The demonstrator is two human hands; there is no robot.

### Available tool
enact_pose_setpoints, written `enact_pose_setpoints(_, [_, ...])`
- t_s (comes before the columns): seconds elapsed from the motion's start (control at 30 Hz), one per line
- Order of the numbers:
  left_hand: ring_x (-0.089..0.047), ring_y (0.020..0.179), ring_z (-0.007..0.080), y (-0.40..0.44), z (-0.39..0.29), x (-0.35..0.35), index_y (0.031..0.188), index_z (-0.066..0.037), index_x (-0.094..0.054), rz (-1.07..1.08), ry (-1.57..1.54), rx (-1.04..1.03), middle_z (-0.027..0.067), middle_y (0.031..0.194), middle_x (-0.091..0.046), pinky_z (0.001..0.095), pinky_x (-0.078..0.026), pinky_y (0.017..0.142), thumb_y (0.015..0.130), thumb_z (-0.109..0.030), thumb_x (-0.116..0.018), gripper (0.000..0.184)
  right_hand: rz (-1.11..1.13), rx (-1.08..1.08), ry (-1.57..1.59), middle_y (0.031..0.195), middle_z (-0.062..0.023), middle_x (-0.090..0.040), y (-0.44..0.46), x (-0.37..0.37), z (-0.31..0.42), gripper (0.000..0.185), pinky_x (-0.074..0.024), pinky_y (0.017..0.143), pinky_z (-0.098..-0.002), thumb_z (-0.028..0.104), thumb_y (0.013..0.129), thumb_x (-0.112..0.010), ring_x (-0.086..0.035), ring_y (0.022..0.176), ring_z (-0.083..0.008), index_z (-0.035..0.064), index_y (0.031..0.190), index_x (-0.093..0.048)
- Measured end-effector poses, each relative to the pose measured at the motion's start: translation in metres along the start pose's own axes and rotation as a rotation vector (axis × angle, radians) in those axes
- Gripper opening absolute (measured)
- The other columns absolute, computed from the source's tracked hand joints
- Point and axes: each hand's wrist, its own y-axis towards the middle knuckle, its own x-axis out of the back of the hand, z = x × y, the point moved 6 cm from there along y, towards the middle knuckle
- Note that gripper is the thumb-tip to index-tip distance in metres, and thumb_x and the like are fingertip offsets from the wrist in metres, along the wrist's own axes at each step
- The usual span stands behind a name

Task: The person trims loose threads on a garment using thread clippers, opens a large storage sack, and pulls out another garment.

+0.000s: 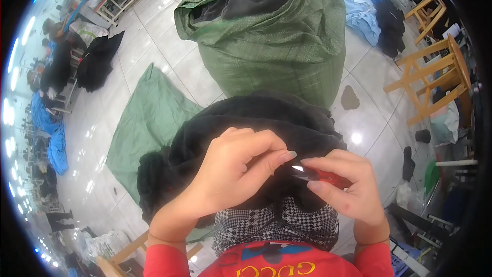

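A heap of black cloth point(256, 115) lies across the person's lap, over patterned trousers. Above it my left hand point(243, 166) is closed, thumb and index finger pinched together; whatever is between them is too small to make out. Just to its right, my right hand point(346, 184) holds small red-handled snips point(333, 178) between thumb and fingers. Their metal blades point left, toward my left fingertips, close over the black cloth.
A large green woven sack point(277, 61) holding dark cloth stands in front. A green sheet point(148, 118) lies on the tiled floor at left. Wooden stools point(435, 74) stand at right. Blue garments point(359, 15) lie beyond the sack. Another person point(54, 31) is at far left.
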Motion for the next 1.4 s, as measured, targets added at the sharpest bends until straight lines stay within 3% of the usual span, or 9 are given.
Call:
enact_pose_setpoints(0.43, [-0.058, 0.062, 0.0210, 0.010, -0.011, -0.008, 0.081, -0.003, -0.064, 0.010, -0.206, 0.028, 0.0060, 0.068, -0.062, 0.0305, -0.044, 0.059, 0.081, -0.004, -0.066, 0.002, 0.093, 0.071, -0.218, 0.072, -0.0060, -0.063, 0.014, 0.000, 0.021, 0.028, -0.0470, 0.052, -0.0279, 0.010, 0.072, -0.076, -0.061, 0.058, -0.0193, 0.0064, 0.099, -0.072])
enact_pose_setpoints(0.5, [-0.060, 0.061, 0.0110, 0.013, -0.015, -0.008, 0.081, 0.001, -0.066, 0.030, -0.188, -0.034, 0.0069, 0.073, -0.064, 0.0225, -0.045, 0.055, 0.080, 0.003, -0.066, 0.002, 0.095, 0.077, -0.228, 0.072, -0.0054, -0.063, 0.015, 0.001, 0.022, 0.028, -0.0469, 0.051, -0.0281, 0.011, 0.072, -0.076, -0.061, 0.057, -0.0193, 0.0076, 0.099, -0.073])
enact_pose_setpoints(0.63, [-0.060, 0.061, 0.0116, 0.014, -0.014, -0.011, 0.081, 0.000, -0.066, 0.037, -0.180, -0.026, 0.0068, 0.072, -0.064, 0.0226, -0.045, 0.055, 0.079, 0.003, -0.067, 0.004, 0.089, 0.128, -0.238, 0.072, -0.0043, -0.063, 0.014, 0.002, 0.016, 0.029, -0.0466, 0.050, -0.0285, 0.011, 0.071, -0.076, -0.060, 0.056, -0.0191, 0.0098, 0.100, -0.073])
enact_pose_setpoints(1.4, [-0.059, 0.063, 0.0090, 0.016, -0.020, -0.004, 0.082, 0.000, -0.068, 0.004, -0.223, 0.001, 0.0053, 0.076, -0.065, 0.0219, -0.045, 0.055, 0.080, 0.005, -0.066, 0.005, 0.048, 0.047, -0.192, 0.067, -0.0054, -0.060, 0.010, 0.012, 0.016, 0.022, -0.0451, 0.052, -0.0268, 0.008, 0.069, -0.077, -0.058, 0.057, -0.0179, 0.0059, 0.091, -0.072])
